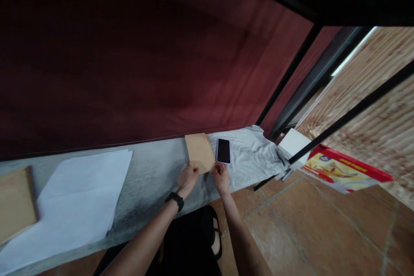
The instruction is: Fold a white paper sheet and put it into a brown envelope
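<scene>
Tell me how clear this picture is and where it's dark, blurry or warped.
Head view: tilted and wide-angle warped, so the table edge slants; the red wall above is dim, the top right nearly black; the wood panel at right is motion-blurred; both hands, left hand and right hand, on the envelope beside the phone, are fairly sharp.

Arms: bare to the elbow, no sleeves showing
Left wrist: black wristband [175, 200], snug, like a watch strap
Hands: bare, no gloves or rings seen
Lower body: black clothing [190, 246]

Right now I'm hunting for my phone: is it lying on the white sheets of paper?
No, the phone lies on the grey cloth, beside the brown envelope.
</scene>
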Demonstrator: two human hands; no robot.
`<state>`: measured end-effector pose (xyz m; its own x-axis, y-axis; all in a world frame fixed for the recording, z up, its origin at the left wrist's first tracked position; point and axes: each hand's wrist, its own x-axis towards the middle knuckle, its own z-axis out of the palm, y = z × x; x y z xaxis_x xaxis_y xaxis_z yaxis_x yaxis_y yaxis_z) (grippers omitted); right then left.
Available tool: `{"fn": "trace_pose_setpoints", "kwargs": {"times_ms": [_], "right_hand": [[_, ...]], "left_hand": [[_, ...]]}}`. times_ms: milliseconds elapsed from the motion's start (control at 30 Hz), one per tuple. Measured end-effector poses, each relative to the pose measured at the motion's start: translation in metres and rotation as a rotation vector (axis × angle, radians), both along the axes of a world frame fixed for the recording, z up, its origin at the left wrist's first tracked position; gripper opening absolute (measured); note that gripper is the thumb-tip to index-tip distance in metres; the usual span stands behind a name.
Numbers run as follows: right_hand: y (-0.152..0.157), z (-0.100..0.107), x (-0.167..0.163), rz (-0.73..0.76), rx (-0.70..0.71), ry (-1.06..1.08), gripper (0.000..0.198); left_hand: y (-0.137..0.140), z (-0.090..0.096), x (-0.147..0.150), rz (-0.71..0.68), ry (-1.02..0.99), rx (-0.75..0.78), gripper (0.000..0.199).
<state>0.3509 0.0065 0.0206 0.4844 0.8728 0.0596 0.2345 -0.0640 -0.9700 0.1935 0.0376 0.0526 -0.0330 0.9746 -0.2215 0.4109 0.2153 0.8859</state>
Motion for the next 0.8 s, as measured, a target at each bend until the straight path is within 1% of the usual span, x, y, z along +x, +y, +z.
{"fn": "trace_pose_setpoints", "kwargs": {"times_ms": [100, 267, 467, 700, 800], "right_hand": [[0.000, -0.002, 0.001, -0.007, 0.007, -0.027, 0.024], [0.000, -0.004, 0.001, -0.016, 0.005, -0.049, 0.027], [-0.001, -0.005, 0.001, 0.003, -0.004, -0.049, 0.033], [-0.001, -0.005, -0.001, 0.005, -0.037, -0.055, 0.040], [-0.002, -0.003, -0.002, 0.009, -0.046, -0.056, 0.042]], "left_hand": [[0.001, 0.006, 0.003, 0.047, 0.102, 0.037, 0.015], [0.002, 0.012, 0.010, 0.058, 0.151, 0.072, 0.015], [-0.003, 0.007, 0.011, 0.055, 0.170, 0.067, 0.021], [-0.004, 0.001, 0.009, 0.041, 0.148, 0.064, 0.027], [-0.007, 0.002, 0.007, 0.043, 0.126, 0.067, 0.021]]}}
